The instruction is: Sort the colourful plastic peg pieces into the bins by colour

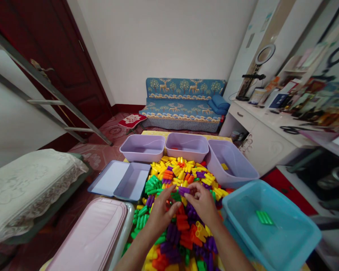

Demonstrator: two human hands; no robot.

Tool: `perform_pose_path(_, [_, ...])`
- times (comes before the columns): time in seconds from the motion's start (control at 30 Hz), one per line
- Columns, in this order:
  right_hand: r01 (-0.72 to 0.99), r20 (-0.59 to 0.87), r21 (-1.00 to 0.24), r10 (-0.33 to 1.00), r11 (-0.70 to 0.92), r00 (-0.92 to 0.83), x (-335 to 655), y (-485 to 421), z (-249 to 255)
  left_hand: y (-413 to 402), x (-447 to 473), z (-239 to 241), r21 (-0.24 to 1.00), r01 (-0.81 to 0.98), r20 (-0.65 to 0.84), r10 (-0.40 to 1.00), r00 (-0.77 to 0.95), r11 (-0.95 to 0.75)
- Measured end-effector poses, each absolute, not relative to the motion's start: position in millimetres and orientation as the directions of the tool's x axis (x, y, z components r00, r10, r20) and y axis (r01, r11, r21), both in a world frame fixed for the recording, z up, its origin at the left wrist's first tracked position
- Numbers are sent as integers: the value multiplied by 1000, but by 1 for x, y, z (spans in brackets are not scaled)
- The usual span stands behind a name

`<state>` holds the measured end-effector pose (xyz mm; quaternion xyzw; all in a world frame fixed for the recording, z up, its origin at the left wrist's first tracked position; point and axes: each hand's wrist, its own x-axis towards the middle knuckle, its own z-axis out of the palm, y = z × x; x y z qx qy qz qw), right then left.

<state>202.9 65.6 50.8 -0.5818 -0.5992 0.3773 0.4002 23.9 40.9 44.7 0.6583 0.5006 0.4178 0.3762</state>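
Between the thumb and fingers of my right hand (202, 200) is a purple plastic toy block (183, 191), which looks made of joined tubes. My left hand (164, 207) hovers just left of it over the pile, thumb and fingers apart, with nothing visibly held. Beneath both hands spreads a heap of similar tube blocks in yellow, green, orange and purple. Green blocks (153, 184) lie beyond my left hand, and orange blocks (182, 222) show between my forearms.
Three lilac bins (142, 148) line the table's far side; the right one holds a yellow block (224, 166). A teal bin (288, 233) with a green block (264, 217) stands right. A shallow tray (132, 184) and pink lid (93, 229) are left. A sofa (183, 107) stands behind.
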Motion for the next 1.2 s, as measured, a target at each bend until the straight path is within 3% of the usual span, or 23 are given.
perform_pose_path(0.2, [95,-64,-994,992,-54,-106,177,45,52,51,10,43,964,266,-15,987,157,-28])
perform_pose_path(0.4, [186,-49,-982,997,-37,-59,192,38,40,111,-44,61,957,197,-243,959,148,212])
perform_pose_path(0.53, [202,-40,-979,998,-28,-54,197,35,38,168,-75,102,976,-9,-217,973,-76,217])
perform_pose_path(0.67, [201,-12,-980,1000,-7,-26,198,32,35,199,-83,126,991,-132,-23,968,-249,-10])
perform_pose_path(0.8, [270,21,-963,1000,19,4,201,30,29,177,-76,107,994,25,110,963,-245,-107])
perform_pose_path(0.97, [360,76,-930,997,72,-2,200,29,28,108,-54,56,970,241,58,994,-88,-35])
perform_pose_path(1.1, [425,103,-899,994,102,-20,198,29,28,57,-37,37,840,520,109,987,118,-155])
perform_pose_path(1.2, [447,106,-888,994,109,-32,197,28,28,35,-30,31,721,630,176,956,235,-288])
